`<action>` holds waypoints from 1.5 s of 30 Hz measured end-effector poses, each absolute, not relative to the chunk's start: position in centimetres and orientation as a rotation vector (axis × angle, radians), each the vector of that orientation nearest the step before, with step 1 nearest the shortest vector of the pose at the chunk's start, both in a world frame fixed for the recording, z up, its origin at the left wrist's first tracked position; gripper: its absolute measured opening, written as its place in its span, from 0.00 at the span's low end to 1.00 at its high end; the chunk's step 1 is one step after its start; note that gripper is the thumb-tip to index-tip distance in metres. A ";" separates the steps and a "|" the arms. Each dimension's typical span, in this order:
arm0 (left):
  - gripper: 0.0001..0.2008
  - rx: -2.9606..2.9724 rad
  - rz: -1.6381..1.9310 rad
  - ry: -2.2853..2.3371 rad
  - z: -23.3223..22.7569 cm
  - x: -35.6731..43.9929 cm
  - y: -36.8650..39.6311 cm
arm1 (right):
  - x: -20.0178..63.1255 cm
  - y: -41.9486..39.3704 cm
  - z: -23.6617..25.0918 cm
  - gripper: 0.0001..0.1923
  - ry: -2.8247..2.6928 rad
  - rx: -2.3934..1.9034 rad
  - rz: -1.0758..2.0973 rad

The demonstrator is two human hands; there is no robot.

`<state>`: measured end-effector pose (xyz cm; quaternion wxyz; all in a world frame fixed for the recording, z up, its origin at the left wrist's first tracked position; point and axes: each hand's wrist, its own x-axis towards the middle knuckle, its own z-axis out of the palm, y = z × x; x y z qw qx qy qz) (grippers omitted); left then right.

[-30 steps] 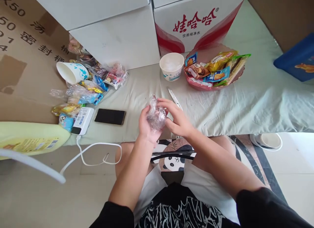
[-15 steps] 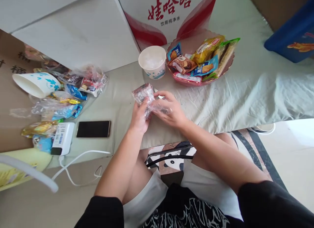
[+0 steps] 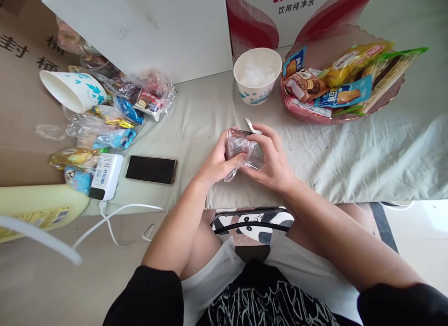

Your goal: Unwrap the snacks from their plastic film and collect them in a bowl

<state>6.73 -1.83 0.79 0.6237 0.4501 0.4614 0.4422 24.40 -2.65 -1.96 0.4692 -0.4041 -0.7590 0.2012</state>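
Between my hands, over the cloth near its front edge, is a brown snack packet with crinkled clear plastic film around it. My left hand is closed on its left side, thumb lying across the film. My right hand grips the film on the right, its fingers curled over the top. A small white strip shows just beyond the right fingertips; whether it is attached to the film I cannot tell. Behind the hands stands a paper cup with crumpled clear plastic inside.
A pink scalloped bowl of packaged snacks stands at the back right. Leftward lie a black phone, a white power bank with a cable, a tipped paper cup and several snack packets. White boxes rise behind.
The packet is now turned and held lower between the palms. My right fingers have moved onto its top. The view has shifted, so the surroundings appear farther right.
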 end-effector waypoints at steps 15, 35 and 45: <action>0.29 0.985 0.917 1.010 1.5 7.1 -2.2 | 25.8 -1.9 -1.8 0.22 -1.928 -1.039 0.586; 0.34 1.431 1.303 1.161 -3.6 5.4 0.1 | 25.0 -1.6 -1.9 0.22 -1.673 -1.289 0.980; 0.36 1.619 1.221 1.247 -3.5 5.5 -0.2 | 25.0 -1.4 -1.9 0.12 -1.844 -1.470 0.561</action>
